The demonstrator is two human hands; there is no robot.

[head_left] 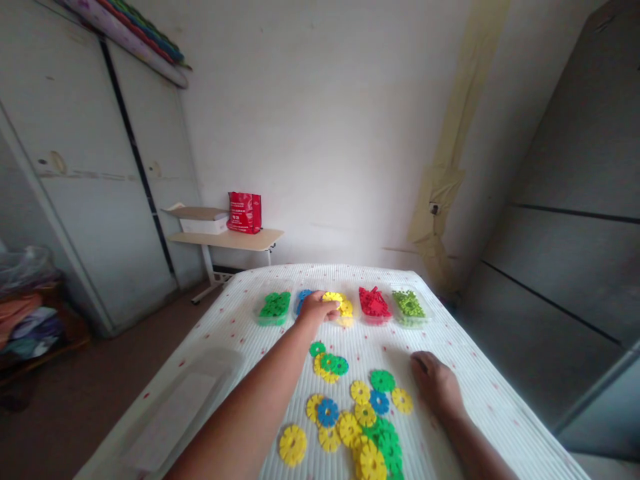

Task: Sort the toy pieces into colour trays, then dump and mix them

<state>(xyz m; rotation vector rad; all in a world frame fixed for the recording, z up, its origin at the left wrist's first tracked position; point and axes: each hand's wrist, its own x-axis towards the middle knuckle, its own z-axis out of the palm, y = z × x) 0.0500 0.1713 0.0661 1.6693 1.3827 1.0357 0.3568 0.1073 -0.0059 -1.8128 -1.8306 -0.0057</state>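
My left hand [315,309] reaches to the tub of yellow pieces [346,317], its thumb and fingers pinching a yellow notched disc [332,297] above that tub. Behind the hand, a tub of blue discs [301,298] is partly covered. My right hand [437,383] rests on the tablecloth with curled fingers, and nothing shows in it. Between my arms lie loose notched discs: a green disc [383,381], a blue disc [328,413], a yellow disc [293,445] and several others, some overlapping in a pile near the front.
Along the far part of the table [280,275] stand a tub of green discs [274,307], a tub of red pieces [375,305] and a tub of light green pieces [410,307]. A clear plastic lid [183,407] lies at the left. Beyond is a side table [250,241] with a red bag [245,213].
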